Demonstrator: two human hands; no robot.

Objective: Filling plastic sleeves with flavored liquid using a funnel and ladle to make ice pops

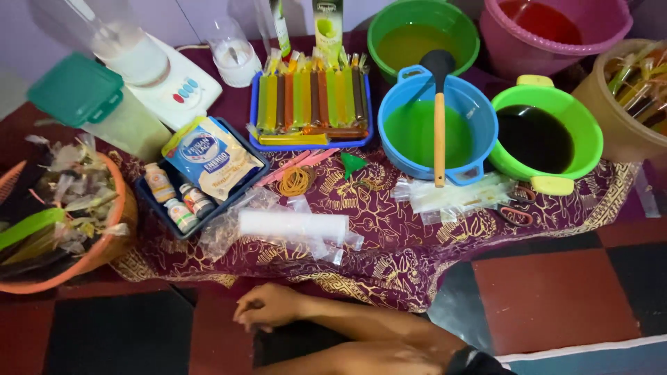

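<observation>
One hand is seen at lower centre — its grip curled shut, empty, on the floor. Nearest lies a roll of plastic — on the patterned cloth.

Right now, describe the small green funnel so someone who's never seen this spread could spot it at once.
Start at the blue plastic bowl of green liquid with the wooden-handled ladle. Just to its left, on the maroon patterned cloth, lies the small green plastic funnel. Beside it sit a coil of yellow rubber bands and pink sticks; the funnel alone is cone-shaped and green.
</observation>
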